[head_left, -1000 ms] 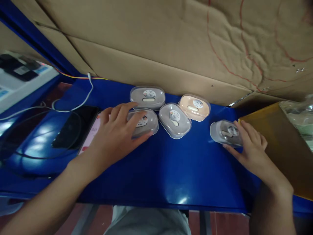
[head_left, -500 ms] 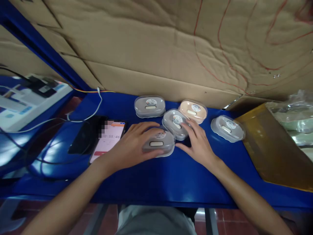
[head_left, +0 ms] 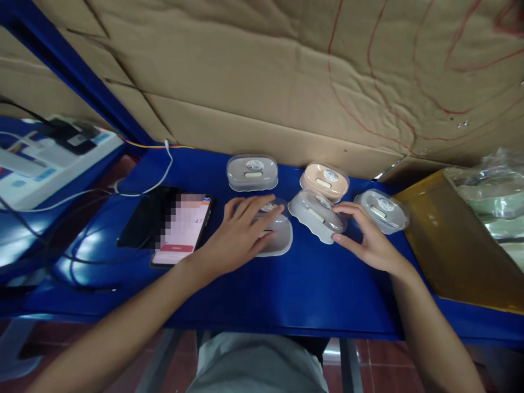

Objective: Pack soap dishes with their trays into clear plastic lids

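My left hand (head_left: 248,228) lies over a grey oval plastic box (head_left: 281,238) with a clear cover, fingers across its top and thumb along the near side. Much of that box is hidden by the hand. With thumb and fingers, my right hand (head_left: 368,240) grips the right end of another grey oval box (head_left: 315,214), which is tilted. It bears a pale slot-like piece and a round sticker. Just behind it sits a peach oval box (head_left: 321,183). Two more grey boxes stand apart, a back-left box (head_left: 254,173) and a right-hand box (head_left: 383,210).
A phone (head_left: 184,232) with a lit screen lies left on the blue table (head_left: 262,305), beside a black flat object (head_left: 137,221) and cables. A power strip (head_left: 53,174) is at far left. An open carton (head_left: 462,251) with clear plastic stands right; cardboard (head_left: 245,71) walls the back.
My right hand has moved right with its grey box, away from the left-hand box, and that box has turned and tilted. My left hand's fingers now reach further over its box.
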Demonstrator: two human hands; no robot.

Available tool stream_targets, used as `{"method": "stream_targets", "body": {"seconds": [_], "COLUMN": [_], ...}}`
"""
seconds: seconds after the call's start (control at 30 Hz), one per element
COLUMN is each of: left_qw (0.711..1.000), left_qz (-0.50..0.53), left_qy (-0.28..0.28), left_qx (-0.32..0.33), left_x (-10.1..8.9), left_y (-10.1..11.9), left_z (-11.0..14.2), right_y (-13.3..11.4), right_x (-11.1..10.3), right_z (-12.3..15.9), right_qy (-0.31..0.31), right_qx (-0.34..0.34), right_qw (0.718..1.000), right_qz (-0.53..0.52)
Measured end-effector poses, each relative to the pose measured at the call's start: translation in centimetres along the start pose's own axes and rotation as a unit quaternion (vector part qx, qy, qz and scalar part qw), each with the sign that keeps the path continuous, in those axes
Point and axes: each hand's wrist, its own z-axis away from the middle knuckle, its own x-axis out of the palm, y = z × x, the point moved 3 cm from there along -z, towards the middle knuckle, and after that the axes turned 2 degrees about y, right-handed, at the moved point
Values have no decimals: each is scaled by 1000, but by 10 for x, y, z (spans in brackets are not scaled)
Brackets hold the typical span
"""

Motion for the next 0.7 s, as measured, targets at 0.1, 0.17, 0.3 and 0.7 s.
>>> {"method": "stream_targets", "body": {"seconds": [0.1, 0.17, 0.3, 0.7], "left_qw": [997, 993, 989, 979], "left_qz": [3, -18, -52, -106], "left_qy": [-26, -59, -91, -121], "left_qx": [75, 101, 104, 122], "left_x": [0, 1, 7, 18], "left_y": [23, 34, 40, 41], "left_z": [3, 6, 9, 11], "right_y": [-3, -5, -7, -1], "right_x": [-8, -12, -15, 6], "right_z": [1, 3, 5, 2], "right_qy": [-34, -50, -55, 26], "right_qx": [12, 17, 5, 24], "right_qw": [999, 998, 998, 999], "right_qz": [-16, -21, -21, 1]}}
